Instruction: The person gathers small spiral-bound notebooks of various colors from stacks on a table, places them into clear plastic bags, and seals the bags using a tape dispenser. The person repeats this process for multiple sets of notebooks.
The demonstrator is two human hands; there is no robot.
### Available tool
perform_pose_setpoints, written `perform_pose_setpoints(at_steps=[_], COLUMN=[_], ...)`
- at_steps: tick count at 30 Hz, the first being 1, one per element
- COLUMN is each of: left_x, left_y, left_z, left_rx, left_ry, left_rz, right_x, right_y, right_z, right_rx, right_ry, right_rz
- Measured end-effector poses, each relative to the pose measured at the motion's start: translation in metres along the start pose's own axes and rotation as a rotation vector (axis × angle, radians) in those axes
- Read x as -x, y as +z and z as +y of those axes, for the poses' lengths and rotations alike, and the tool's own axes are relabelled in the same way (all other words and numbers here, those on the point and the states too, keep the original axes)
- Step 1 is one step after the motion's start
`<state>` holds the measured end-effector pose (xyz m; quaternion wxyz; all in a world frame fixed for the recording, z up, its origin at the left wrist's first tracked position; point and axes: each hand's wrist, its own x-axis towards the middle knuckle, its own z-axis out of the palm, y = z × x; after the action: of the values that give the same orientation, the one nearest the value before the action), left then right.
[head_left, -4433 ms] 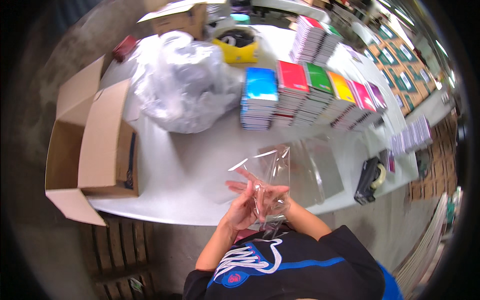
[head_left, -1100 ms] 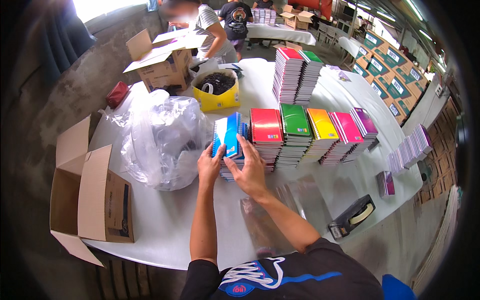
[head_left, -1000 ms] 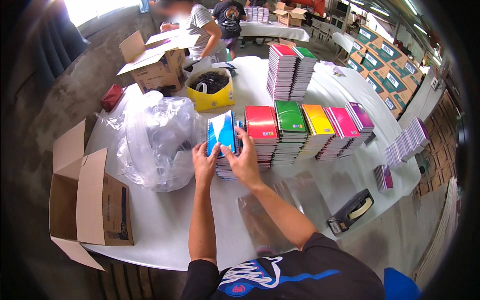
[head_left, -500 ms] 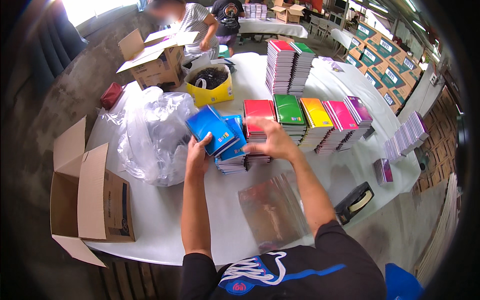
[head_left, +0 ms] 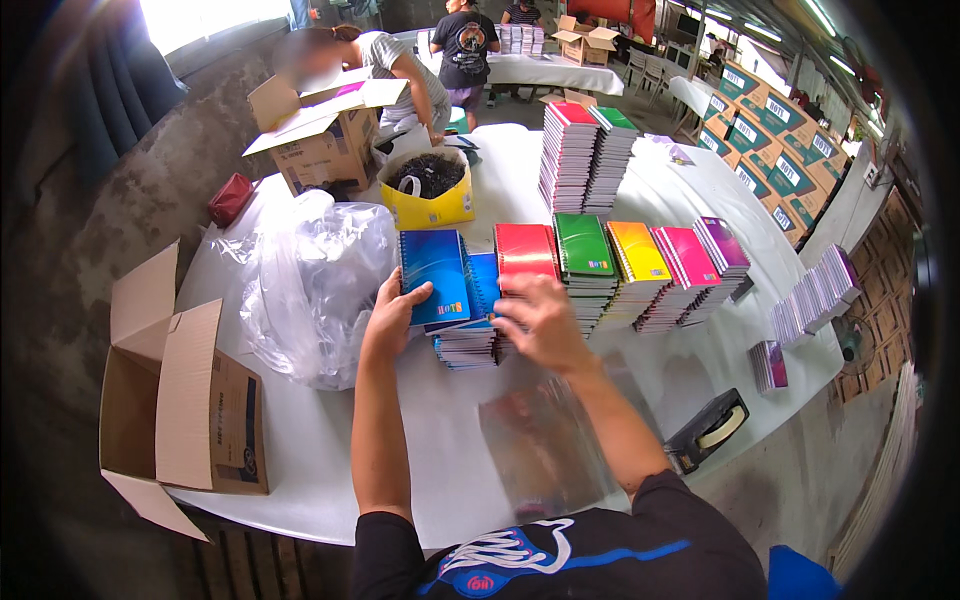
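My left hand [head_left: 393,315] grips a blue spiral-bound notebook [head_left: 433,272] by its left edge, thumb on the cover; how many are in the grip is hard to tell. Under and beside it is a stack of blue notebooks [head_left: 465,350]. My right hand [head_left: 545,325] hovers at the front of the red notebook stack [head_left: 524,243], its slightly blurred fingers curved and apart, with nothing seen between them. Rightward in the same row stand green [head_left: 584,243], yellow [head_left: 638,250], pink [head_left: 684,257] and purple [head_left: 721,243] stacks. A clear plastic sleeve [head_left: 545,450] lies nearer me.
Left of the stacks are a heap of clear plastic bags [head_left: 310,300] and an open carton [head_left: 190,400]. A yellow box [head_left: 430,205] and taller stacks [head_left: 568,160] stand behind. A tape dispenser [head_left: 708,430] lies at right. Across the table, a person [head_left: 410,80] leans beside another carton [head_left: 325,150].
My left hand has turned the blue notebook from tilted to nearly upright over its stack. My right hand has come lower and its fingers have drawn in. The view has shifted slightly.
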<state>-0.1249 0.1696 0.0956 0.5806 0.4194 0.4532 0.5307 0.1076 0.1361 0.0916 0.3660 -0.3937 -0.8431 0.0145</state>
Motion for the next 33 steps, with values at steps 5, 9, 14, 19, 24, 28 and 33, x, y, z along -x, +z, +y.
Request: perform_pose_setpoints(at_steps=[5, 9, 14, 19, 24, 28, 33], left_x=[0.006, 0.014, 0.025, 0.04, 0.053, 0.06, 0.066], left_y=[-0.004, -0.007, 0.008, 0.029, 0.058, 0.059, 0.073], left_z=[0.0, -0.004, -0.004, -0.013, -0.015, -0.035, -0.035], left_rx=[0.256, 0.256, 0.282, 0.342, 0.636, 0.556, 0.492], left_ry=[0.058, 0.059, -0.02, -0.055, -0.084, -0.092, -0.102], left_rz=[-0.114, -0.127, -0.101, -0.077, -0.256, -0.22, -0.176], right_x=[-0.006, -0.021, -0.035, -0.04, 0.001, 0.008, -0.001], right_y=[-0.02, -0.033, -0.047, -0.056, -0.054, -0.093, -0.109], right_z=[0.08, 0.086, 0.079, 0.034, -0.02, -0.011, 0.1], right_rx=[0.207, 0.072, -0.15, -0.009, 0.274, -0.177, 0.457], right_ry=[0.186, 0.108, 0.275, -0.042, -0.367, -0.162, 0.274], right_rz=[-0.225, -0.294, -0.1, 0.39, -0.035, -0.49, -0.362])
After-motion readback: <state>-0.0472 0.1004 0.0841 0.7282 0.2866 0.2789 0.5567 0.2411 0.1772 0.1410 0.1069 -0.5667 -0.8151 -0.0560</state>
